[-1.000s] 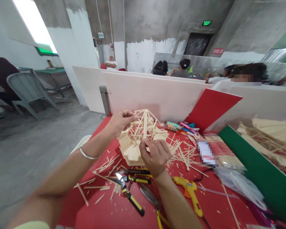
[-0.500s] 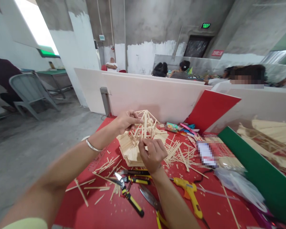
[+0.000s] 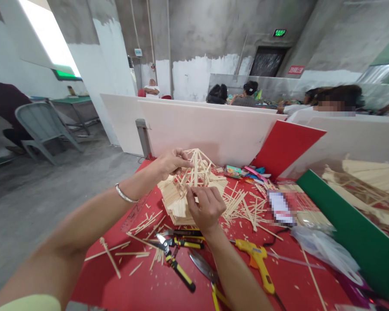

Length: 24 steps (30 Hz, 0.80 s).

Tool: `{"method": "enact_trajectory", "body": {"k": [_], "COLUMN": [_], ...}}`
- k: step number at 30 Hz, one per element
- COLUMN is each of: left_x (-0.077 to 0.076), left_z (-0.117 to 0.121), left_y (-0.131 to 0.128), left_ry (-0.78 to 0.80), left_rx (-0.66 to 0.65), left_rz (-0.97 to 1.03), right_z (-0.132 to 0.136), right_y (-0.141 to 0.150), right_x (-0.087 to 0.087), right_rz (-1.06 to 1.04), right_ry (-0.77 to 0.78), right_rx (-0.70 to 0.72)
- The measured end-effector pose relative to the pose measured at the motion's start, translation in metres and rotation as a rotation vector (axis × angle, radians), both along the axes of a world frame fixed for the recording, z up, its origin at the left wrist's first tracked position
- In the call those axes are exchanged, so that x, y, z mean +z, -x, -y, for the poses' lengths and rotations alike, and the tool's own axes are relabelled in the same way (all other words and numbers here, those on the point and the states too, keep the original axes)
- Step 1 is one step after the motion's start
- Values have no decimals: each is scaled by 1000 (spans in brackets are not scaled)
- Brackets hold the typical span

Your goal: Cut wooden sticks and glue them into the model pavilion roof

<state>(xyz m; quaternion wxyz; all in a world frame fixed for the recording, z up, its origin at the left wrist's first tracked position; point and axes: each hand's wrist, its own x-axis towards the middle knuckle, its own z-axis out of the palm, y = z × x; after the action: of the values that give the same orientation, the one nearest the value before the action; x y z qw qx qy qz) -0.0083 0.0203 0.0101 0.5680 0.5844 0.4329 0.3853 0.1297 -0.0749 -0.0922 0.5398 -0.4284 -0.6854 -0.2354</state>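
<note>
A house-like model [image 3: 202, 167] of pale wooden sticks, with a pointed roof frame over a layered base, stands on the red table [image 3: 142, 285]. My left hand [image 3: 176, 164] reaches to the left side of the roof frame; thumb and forefinger pinch at a thin wooden stick there. Lower down, my right hand [image 3: 209, 208] is closed in front of the model, its thumb and forefinger pressed together near the foot of the upright sticks. Whatever lies between the right fingertips is hidden. Yellow-and-black cutters [image 3: 178, 264] and a yellow glue gun [image 3: 257, 261] lie nearer to me.
Loose sticks [image 3: 246, 207] are scattered right of the model, others at the left. A second tool with broad blades [image 3: 201, 265] rests under my right forearm. A green board [image 3: 346, 233] and a plastic bag [image 3: 327, 250] lie right. White boards [image 3: 207, 129] stand behind; people sit beyond.
My left hand has shifted right along the roof frame, closer to the upright sticks. My right hand has moved slightly left, still closed. The tools lie where they were.
</note>
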Motion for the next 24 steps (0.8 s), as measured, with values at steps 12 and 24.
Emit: {"method": "enact_trajectory", "body": {"k": [12,24], "left_x": [-1,4], "left_z": [-5,0], "left_y": [1,-3], "left_ry": [1,21], "left_rx": [-12,2], "left_rz": [-19,-27], "right_z": [-3,1], "right_y": [-5,-9], "right_x": [-4,-4], "right_rz": [-73,-77], "right_ry": [47,64], "right_rx": [-63,-69]}}
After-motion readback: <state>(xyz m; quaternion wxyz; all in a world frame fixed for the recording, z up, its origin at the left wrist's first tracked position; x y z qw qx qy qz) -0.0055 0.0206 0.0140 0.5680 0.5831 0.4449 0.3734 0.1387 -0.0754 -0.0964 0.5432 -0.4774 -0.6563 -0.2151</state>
